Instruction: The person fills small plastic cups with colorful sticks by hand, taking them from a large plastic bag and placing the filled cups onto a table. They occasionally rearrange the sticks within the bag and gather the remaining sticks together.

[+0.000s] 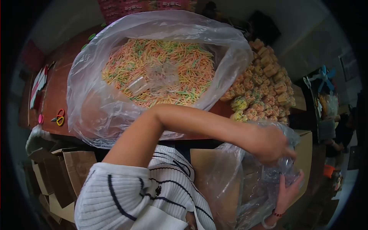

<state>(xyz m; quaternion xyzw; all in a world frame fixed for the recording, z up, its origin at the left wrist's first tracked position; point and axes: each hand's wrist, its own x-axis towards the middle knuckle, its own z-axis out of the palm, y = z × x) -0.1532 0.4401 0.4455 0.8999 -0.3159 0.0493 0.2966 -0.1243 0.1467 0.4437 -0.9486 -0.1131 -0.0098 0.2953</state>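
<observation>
An open cardboard box (306, 153) at the lower right is lined with a clear plastic bag (226, 168). Clear plastic containers (285, 166) show inside it, their exact shape hard to make out. My left hand (270, 143) reaches across my body over these containers, its fingers bent downward and blurred. Below it, my right hand (287, 191), with a red bracelet at the wrist, has thumb and fingers around clear plastic. On the table, a large open plastic bag (88, 84) holds many thin pastel-coloured sticks (188, 61), with a few clear containers (163, 78) lying on top.
Many bundles of sticks (264, 84) are piled at the table's right. Scissors (59, 117) and a pink lid (40, 119) lie on the red-brown table (57, 92) at left. Cardboard boxes (78, 165) stand at lower left. Another person (343, 130) is at far right.
</observation>
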